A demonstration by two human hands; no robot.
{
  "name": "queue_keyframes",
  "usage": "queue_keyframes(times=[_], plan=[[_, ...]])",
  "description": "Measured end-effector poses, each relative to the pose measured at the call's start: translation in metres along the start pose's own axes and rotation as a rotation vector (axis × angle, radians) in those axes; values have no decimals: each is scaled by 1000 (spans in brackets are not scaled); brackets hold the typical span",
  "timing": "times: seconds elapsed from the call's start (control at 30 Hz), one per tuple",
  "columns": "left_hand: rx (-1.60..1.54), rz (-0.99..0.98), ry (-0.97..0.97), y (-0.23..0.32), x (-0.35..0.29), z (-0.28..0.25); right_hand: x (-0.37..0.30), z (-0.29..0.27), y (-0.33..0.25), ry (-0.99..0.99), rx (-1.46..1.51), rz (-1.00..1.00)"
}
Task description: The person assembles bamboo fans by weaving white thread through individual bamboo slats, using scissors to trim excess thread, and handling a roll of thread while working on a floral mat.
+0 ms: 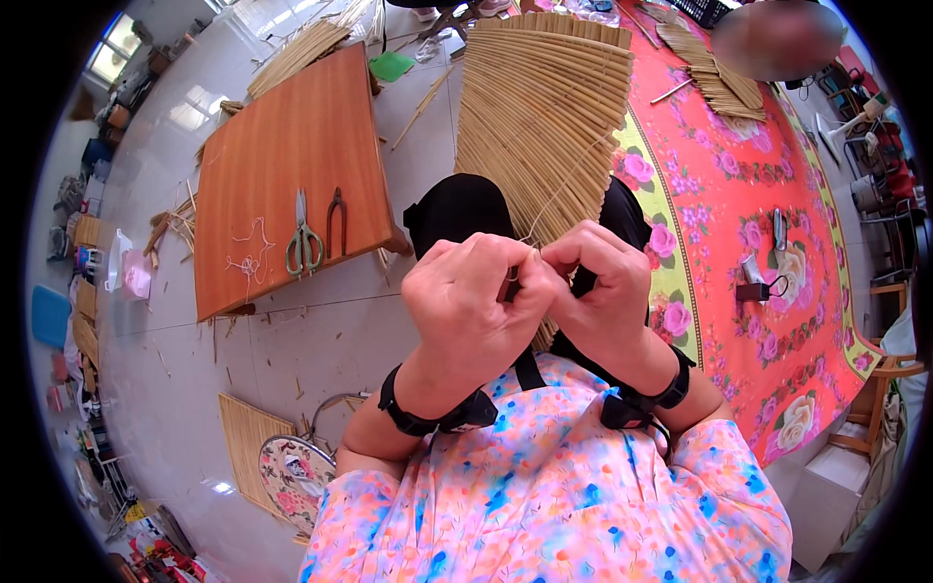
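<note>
Both my hands are raised close together over my lap, fingertips nearly touching. My left hand (pixel 471 301) is closed in a pinch, and my right hand (pixel 604 287) pinches beside it. A thin pale string (pixel 556 199) runs down to their fingertips; its end is hidden by the fingers. Beyond them a fan-shaped mat (pixel 539 107) of straw-coloured stalks stretches away from between my knees. Its narrow end lies just behind my hands, partly covered by them.
On the brown wooden table (pixel 282 126) at left lie green-handled scissors (pixel 303 243), pliers (pixel 336 219) and tangled white thread (pixel 255 257). A red flowered cloth (pixel 719 214) spreads at right, bearing more stalk pieces (pixel 714 73) and a small dark box (pixel 751 291). Loose stalks litter the tiled floor.
</note>
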State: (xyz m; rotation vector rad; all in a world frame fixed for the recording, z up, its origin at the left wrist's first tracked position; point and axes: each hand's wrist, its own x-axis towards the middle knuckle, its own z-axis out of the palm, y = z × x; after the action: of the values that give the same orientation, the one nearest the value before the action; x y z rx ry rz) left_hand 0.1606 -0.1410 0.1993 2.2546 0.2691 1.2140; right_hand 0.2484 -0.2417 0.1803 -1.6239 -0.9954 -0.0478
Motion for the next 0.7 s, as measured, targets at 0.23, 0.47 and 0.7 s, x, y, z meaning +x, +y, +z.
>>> queue_keyframes(times=[0.23, 0.47, 0.7], plan=[[-49, -46, -28, 0, -1, 0, 0, -1, 0, 2, 21, 5], [-18, 3, -9, 2, 1, -2, 1, -3, -5, 18, -13, 12], [-59, -61, -27, 2, -1, 0, 0, -3, -3, 18, 3, -16]])
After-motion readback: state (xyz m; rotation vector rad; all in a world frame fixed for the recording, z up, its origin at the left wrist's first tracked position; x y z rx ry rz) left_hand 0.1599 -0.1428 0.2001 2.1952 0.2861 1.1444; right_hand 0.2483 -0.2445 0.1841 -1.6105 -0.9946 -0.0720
